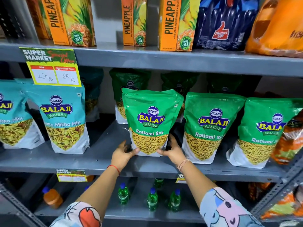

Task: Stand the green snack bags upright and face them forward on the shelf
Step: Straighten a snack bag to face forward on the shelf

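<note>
In the head view, at frame centre, a green snack bag (151, 115) stands on the grey shelf (98, 159), long axis vertical, printed front facing the camera: "BALAJI WAFERS Ratlami Sev". The left hand (122, 153) pinches its lower left corner and the right hand (173, 149) its lower right corner, thumbs on the front. Right of it, two matching bags (211, 122) stand upright, facing forward. At upper left, a price tag (52, 66) reads "SUPER MARKET".

A shop: grey metal shelves (164, 61) stocked with packaged snacks, juice cartons (73, 22), and a "Super Market" price tag (52, 68).
</note>
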`<state>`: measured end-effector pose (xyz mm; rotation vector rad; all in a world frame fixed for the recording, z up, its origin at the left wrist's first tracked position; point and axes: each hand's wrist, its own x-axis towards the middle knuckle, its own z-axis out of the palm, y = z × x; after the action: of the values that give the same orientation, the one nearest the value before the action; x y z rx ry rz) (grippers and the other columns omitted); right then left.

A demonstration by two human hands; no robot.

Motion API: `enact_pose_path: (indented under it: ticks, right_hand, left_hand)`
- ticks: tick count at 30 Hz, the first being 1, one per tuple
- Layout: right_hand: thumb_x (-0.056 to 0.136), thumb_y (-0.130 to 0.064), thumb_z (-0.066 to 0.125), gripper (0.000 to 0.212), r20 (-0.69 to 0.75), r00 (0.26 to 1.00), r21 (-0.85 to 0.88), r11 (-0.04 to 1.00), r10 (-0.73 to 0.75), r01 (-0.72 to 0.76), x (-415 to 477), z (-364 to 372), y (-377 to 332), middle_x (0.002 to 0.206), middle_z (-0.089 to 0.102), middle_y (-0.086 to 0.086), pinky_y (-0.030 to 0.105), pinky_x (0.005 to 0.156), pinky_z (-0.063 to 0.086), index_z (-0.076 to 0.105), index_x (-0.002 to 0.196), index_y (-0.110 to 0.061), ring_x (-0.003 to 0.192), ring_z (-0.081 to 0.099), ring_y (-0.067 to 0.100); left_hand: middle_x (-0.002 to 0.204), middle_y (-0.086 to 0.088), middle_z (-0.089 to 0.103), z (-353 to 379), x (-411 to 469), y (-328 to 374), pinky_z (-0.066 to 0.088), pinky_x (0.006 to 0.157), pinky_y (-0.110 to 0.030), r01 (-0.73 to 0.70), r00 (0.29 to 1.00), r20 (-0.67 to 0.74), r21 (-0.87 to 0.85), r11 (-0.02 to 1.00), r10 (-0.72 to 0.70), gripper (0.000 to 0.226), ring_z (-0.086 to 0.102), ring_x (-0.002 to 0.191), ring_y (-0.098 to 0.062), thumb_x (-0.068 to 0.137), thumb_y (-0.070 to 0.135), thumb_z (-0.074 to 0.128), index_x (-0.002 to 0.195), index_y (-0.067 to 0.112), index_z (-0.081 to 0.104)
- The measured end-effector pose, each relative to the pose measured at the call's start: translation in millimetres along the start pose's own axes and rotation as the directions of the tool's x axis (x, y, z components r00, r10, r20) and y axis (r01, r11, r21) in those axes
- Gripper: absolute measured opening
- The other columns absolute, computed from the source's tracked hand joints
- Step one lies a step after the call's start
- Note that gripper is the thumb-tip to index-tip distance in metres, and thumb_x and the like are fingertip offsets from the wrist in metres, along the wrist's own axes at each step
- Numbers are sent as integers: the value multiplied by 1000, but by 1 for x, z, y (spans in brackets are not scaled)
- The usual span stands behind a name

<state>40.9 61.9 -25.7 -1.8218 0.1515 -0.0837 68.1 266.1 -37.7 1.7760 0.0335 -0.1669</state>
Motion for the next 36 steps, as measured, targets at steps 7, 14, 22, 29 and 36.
enact_pose_path:
  ticks: [7,14,22,29,36]
  right_hand:
    - [68,-2,76,72,127,991,51,997,48,-55,23,2,-4,134,53,13,47,109,36,41,131,-12,125,47,29]
    - [67,4,75,54,163,986,143,988,33,-57,32,55,-13,119,62,11,51,106,40,54,112,-17,114,56,29]
    - [67,2,75,53,199,980,146,988,14,-43,40,96,-23,122,62,13,50,107,39,55,112,-17,115,56,28]
    - [70,-3,72,83,166,976,153,981,-142,117,26,64,-53,144,39,5,37,111,30,28,140,-9,132,36,19]
    - [83,2,58,17,-131,961,-167,961,-242,219,30,51,-104,105,68,27,41,91,49,65,95,11,87,56,19]
  left_hand:
    - [134,-13,53,9,22,12,38,103,-33,-9,992,122,12,1000,7,61,46,127,-27,78,-4,69,132,4,41]
    - [135,-16,54,-41,33,-5,41,105,-41,1,1000,21,26,1000,-2,62,50,125,-31,77,-4,70,132,4,43]
    - [137,-17,52,-84,45,-22,36,109,-51,-25,1000,-10,66,997,26,65,48,127,-32,76,2,72,133,6,41]
    - [133,-12,49,-91,20,21,46,96,-21,-201,980,-36,-98,975,198,50,47,122,-23,90,-3,51,138,1,34]
    - [122,-13,62,-114,41,80,43,92,-26,-212,929,-304,24,977,210,28,56,105,-19,95,8,45,118,2,59]
